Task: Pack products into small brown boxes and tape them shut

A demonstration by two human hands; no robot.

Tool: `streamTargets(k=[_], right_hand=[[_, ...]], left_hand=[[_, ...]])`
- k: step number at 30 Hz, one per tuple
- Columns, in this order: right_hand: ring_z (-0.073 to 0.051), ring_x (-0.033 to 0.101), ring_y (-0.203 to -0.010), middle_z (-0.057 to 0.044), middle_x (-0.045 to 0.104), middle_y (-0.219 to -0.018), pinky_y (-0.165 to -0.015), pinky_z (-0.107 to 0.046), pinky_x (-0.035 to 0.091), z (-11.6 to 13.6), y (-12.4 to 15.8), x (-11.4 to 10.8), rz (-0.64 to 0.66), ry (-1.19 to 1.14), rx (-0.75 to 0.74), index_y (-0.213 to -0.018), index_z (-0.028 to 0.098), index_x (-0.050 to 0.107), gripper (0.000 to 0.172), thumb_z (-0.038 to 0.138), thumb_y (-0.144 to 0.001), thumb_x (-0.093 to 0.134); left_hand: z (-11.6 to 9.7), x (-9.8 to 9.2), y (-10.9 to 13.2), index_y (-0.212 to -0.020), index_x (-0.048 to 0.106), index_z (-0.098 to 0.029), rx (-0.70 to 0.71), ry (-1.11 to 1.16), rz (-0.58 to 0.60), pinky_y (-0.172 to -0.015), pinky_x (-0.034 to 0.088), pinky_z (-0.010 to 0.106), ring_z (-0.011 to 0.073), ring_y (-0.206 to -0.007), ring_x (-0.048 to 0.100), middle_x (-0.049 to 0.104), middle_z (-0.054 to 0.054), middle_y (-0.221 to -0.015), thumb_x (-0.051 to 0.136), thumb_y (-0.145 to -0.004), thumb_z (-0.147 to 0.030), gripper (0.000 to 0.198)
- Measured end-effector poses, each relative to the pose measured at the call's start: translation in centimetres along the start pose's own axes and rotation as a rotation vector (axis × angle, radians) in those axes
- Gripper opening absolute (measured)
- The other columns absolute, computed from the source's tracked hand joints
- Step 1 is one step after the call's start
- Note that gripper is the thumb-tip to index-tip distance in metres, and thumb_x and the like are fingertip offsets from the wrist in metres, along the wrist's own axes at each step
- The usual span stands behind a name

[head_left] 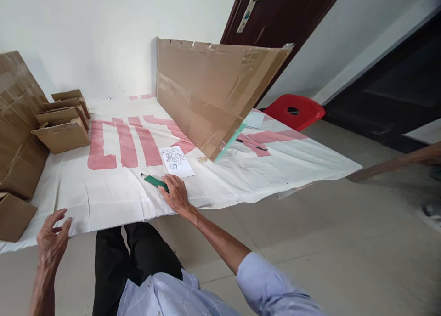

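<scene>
My right hand is closed around the rear end of a green utility knife at the table's front edge. The knife points left, its tip low over the white cloth. Just beyond it lies a white sheet of paper with small drawings. At the left, my left hand hangs by the front edge of the cloth, fingers apart and curved, holding nothing. A small cardboard box sits to the left of that hand.
A large cardboard sheet stands tilted on the white cloth with red lettering. Open small boxes and a big carton occupy the left. A pen lies right of the sheet. A red stool stands behind the table.
</scene>
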State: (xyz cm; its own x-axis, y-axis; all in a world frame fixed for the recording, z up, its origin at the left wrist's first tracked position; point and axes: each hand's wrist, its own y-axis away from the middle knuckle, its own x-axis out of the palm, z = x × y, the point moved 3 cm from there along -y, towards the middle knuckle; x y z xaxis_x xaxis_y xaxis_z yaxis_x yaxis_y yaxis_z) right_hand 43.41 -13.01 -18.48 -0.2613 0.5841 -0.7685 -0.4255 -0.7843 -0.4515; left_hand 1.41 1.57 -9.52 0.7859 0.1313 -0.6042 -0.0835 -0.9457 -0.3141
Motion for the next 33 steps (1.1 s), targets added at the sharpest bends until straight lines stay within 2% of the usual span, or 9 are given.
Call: streamTargets(k=[5,10,14,19,23,26,28,30,33], right_hand=[[-0.035,0.061,-0.131,-0.02,0.071,-0.139,-0.11,-0.052,0.048,-1.3,0.3,0.1,-0.004,0.032,0.011,-0.128,0.017,0.072,0.036,0.037,-0.104,0.056],[-0.036,0.067,-0.12,-0.02,0.075,-0.129,-0.105,-0.054,0.052,-1.5,1.8,0.0,-0.035,0.033,-0.034,-0.117,0.017,0.076,0.037,0.041,-0.102,0.052],[-0.038,0.068,-0.114,-0.02,0.076,-0.124,-0.1,-0.054,0.053,-2.7,3.0,0.5,-0.038,0.059,-0.089,-0.111,0.019,0.077,0.046,0.052,-0.101,0.046],[-0.045,0.068,-0.118,-0.02,0.075,-0.128,-0.092,-0.059,0.054,-3.5,3.8,0.8,-0.018,0.063,-0.11,-0.107,0.025,0.077,0.051,0.062,-0.1,0.042],[-0.048,0.069,-0.113,-0.023,0.075,-0.125,-0.09,-0.062,0.055,-3.3,4.1,0.5,-0.017,0.056,-0.112,-0.103,0.025,0.077,0.057,0.065,-0.098,0.038],[-0.048,0.07,-0.113,-0.023,0.076,-0.124,-0.091,-0.063,0.055,-3.1,3.9,0.4,-0.019,0.046,-0.105,-0.101,0.025,0.077,0.057,0.066,-0.097,0.037],[-0.048,0.07,-0.115,-0.023,0.075,-0.125,-0.091,-0.063,0.055,-3.0,3.9,0.3,-0.003,0.057,-0.088,-0.101,0.024,0.076,0.06,0.067,-0.097,0.035],[-0.049,0.07,-0.116,-0.024,0.075,-0.127,-0.091,-0.064,0.055,-2.8,3.9,0.2,0.03,0.08,-0.068,-0.102,0.021,0.076,0.064,0.067,-0.098,0.032],[-0.05,0.069,-0.119,-0.025,0.074,-0.129,-0.092,-0.064,0.055,-2.4,4.0,0.0,0.069,0.105,-0.063,-0.105,0.017,0.076,0.069,0.067,-0.1,0.028]], left_hand=[[1.4,-2.1,1.7,-0.107,0.076,-0.029,0.039,-0.056,-0.082,-0.073,0.068,0.041,0.0298,-0.099,0.077,0.077,0.008,-0.122,0.066,-0.087,-0.057,0.036],[1.5,-4.5,4.1,-0.106,0.074,-0.024,0.086,-0.103,-0.251,-0.072,0.067,0.039,0.0284,-0.1,0.076,0.077,0.01,-0.115,0.067,-0.087,-0.048,0.031],[2.1,-6.2,5.5,-0.109,0.073,-0.021,0.063,-0.12,-0.32,-0.07,0.065,0.036,0.0254,-0.096,0.074,0.074,0.012,-0.114,0.065,-0.085,-0.037,0.029],[3.5,-8.4,6.3,-0.121,0.071,-0.023,0.031,-0.214,-0.427,-0.072,0.064,0.035,0.0264,-0.103,0.072,0.071,0.012,-0.118,0.069,-0.085,-0.03,0.037],[4.6,-10.8,4.7,-0.136,0.065,-0.022,0.024,-0.28,-0.49,-0.084,0.065,0.042,0.0332,-0.122,0.067,0.065,0.017,-0.133,0.08,-0.081,-0.032,0.058],[5.3,-13.1,2.0,-0.15,0.058,-0.021,0.002,-0.336,-0.464,-0.101,0.062,0.052,0.041,-0.142,0.056,0.056,0.022,-0.15,0.088,-0.075,-0.039,0.082],[5.6,-14.3,0.2,-0.155,0.055,-0.022,-0.019,-0.378,-0.427,-0.113,0.055,0.058,0.0445,-0.152,0.048,0.047,0.023,-0.161,0.091,-0.074,-0.041,0.091],[5.7,-14.9,-1.3,-0.155,0.057,-0.023,-0.048,-0.437,-0.373,-0.122,0.048,0.061,0.0458,-0.157,0.043,0.04,0.022,-0.168,0.09,-0.077,-0.043,0.087],[5.5,-14.4,-2.2,-0.148,0.065,-0.021,-0.087,-0.499,-0.296,-0.123,0.047,0.06,0.0446,-0.153,0.05,0.039,0.022,-0.17,0.081,-0.088,-0.043,0.066]])
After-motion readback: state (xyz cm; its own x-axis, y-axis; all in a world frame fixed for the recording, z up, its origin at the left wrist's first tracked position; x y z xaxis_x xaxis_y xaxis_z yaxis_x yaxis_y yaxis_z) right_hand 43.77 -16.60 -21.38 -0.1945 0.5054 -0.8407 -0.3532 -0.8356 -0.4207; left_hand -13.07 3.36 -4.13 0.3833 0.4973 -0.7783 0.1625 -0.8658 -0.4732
